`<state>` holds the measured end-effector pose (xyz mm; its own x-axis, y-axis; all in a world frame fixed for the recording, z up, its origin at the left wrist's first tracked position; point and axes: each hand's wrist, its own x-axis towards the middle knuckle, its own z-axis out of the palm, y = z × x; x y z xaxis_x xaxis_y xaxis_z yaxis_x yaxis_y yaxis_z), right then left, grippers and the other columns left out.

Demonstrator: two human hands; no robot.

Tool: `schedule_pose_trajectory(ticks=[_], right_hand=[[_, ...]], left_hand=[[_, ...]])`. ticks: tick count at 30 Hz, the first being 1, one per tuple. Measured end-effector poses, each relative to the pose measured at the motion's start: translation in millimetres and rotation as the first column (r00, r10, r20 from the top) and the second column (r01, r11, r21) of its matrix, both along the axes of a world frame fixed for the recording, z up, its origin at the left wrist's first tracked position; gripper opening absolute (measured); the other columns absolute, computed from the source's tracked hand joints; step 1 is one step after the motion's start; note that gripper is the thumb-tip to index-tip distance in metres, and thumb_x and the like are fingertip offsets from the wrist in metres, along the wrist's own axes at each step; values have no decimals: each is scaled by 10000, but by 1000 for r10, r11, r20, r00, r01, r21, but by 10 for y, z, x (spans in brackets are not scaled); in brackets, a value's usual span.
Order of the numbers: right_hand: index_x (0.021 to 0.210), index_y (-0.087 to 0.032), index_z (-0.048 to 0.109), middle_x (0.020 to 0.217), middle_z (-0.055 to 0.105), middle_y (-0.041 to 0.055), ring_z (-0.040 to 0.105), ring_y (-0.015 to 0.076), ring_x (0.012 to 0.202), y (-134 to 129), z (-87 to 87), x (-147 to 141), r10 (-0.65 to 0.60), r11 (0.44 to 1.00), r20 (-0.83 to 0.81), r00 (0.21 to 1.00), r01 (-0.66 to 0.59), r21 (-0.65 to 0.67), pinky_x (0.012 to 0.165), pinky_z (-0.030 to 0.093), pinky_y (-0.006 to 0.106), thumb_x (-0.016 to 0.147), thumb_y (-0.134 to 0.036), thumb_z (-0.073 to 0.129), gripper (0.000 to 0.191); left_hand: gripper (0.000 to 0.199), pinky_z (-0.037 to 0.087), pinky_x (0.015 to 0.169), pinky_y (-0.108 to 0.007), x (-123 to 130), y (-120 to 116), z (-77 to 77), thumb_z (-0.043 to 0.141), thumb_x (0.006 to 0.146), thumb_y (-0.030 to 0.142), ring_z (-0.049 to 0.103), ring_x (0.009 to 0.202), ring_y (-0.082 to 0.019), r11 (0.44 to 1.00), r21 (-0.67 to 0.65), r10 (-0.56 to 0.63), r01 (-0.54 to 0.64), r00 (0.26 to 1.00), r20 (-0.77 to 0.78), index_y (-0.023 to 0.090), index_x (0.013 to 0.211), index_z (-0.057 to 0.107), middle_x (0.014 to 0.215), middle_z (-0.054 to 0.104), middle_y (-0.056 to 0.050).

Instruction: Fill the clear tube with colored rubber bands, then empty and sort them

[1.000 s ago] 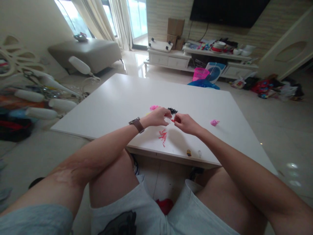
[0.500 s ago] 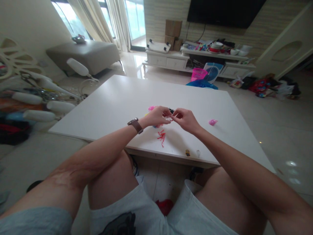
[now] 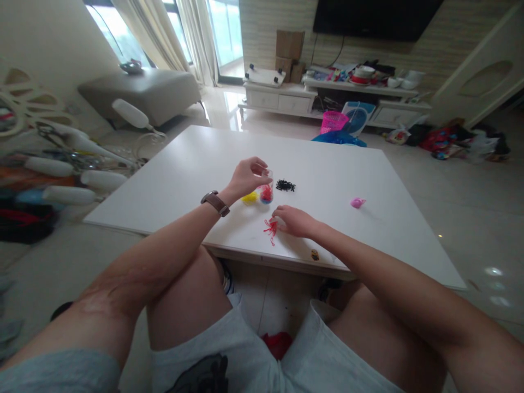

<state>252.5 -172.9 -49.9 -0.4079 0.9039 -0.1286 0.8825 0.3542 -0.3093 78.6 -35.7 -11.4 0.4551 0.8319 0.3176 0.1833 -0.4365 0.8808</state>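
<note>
My left hand (image 3: 250,173), with a watch on its wrist, is closed around the upper part of a small clear jar (image 3: 266,201). The jar is upright over the white table, with red and some blue bits inside. Just right of and nearer than the jar, my right hand (image 3: 295,221) is low over the table, fingers bent together at the edge of a small pile of red elastic bands (image 3: 270,229). Something whitish shows under these fingers, too blurred to name. Beside the jar lie a yellow pile (image 3: 249,198) and a black pile of small bands (image 3: 285,185).
On the white table (image 3: 221,147) a small pink toy (image 3: 357,202) stands to the right. A yellow-black piece (image 3: 315,255) lies by the front edge. Behind the table are a pink basket (image 3: 333,121) and a blue plastic bag (image 3: 339,139).
My hands were together and have parted. The left moved away from me and left with the jar, now upright; the right came down to the red bands. The black and yellow piles show more.
</note>
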Motion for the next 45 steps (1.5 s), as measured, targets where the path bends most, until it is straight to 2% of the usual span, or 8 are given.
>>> schedule_pose_trajectory(ticks=[4, 14, 17, 20, 25, 32, 38, 45], right_hand=[[1124, -153, 703, 1215, 662, 138, 597, 256, 1176, 24, -65, -74, 94, 995, 64, 993, -92, -29, 928, 459, 308, 914, -171, 667, 214], [1000, -137, 701, 1162, 669, 146, 606, 242, 1113, 63, -144, -154, 39, 999, 129, 991, -38, -15, 868, 456, 289, 962, -159, 588, 121], [1025, -134, 692, 1143, 690, 167, 614, 257, 1095, 79, -88, -107, 16, 1000, 191, 981, -11, -23, 836, 452, 299, 969, -123, 533, 169], [1059, -160, 683, 1065, 728, 147, 652, 243, 943, 113, 16, 30, -106, 992, 182, 978, 116, -46, 735, 423, 296, 989, -166, 513, 184], [1011, -179, 662, 971, 742, 88, 646, 198, 856, 150, 247, 304, -253, 967, 14, 967, 252, 24, 716, 390, 265, 967, -163, 545, 126], [985, -169, 640, 908, 729, 74, 618, 180, 780, 127, 398, 394, -308, 919, -230, 923, 351, 180, 716, 402, 266, 949, -171, 560, 88], [983, -172, 632, 934, 722, 86, 616, 194, 804, 82, 438, 325, -293, 891, -233, 927, 353, 286, 739, 399, 276, 954, -191, 551, 89], [982, -163, 662, 952, 717, 98, 613, 205, 831, 41, 442, 222, -234, 915, -145, 961, 268, 302, 745, 379, 283, 966, -165, 540, 123]], left_hand=[[334, 598, 807, -330, 3, -44, 14, 812, 617, 163, 711, 806, -166, 998, 65, -17, 19, 999, -39, 151, 921, 675, 855, 753, -56], [300, 592, 768, -297, 18, -68, 2, 773, 638, 163, 691, 780, -152, 985, 154, -57, 72, 994, -96, 155, 925, 684, 829, 732, -33], [284, 583, 747, -281, 4, -84, 13, 755, 647, 157, 686, 777, -150, 980, 188, -44, 70, 989, -139, 162, 924, 687, 829, 733, -27], [287, 573, 733, -271, -6, -103, 18, 739, 651, 147, 691, 783, -152, 975, 200, -63, 100, 981, -184, 168, 933, 690, 850, 746, -29], [364, 560, 738, -282, -2, -131, -4, 715, 610, 98, 712, 797, -173, 966, 175, -140, 191, 952, -271, 172, 965, 691, 898, 776, -47], [441, 527, 705, -275, 57, -218, -33, 687, 615, 108, 707, 756, -170, 935, 123, -267, 333, 889, -373, 185, 1049, 670, 945, 792, -50], [465, 505, 673, -254, 124, -280, -90, 672, 634, 124, 703, 746, -162, 907, 92, -356, 411, 865, -354, 206, 1089, 623, 907, 779, -15], [408, 495, 671, -261, 145, -321, -95, 668, 674, 140, 691, 755, -166, 898, 91, -372, 431, 852, -367, 195, 1073, 598, 890, 760, -21]])
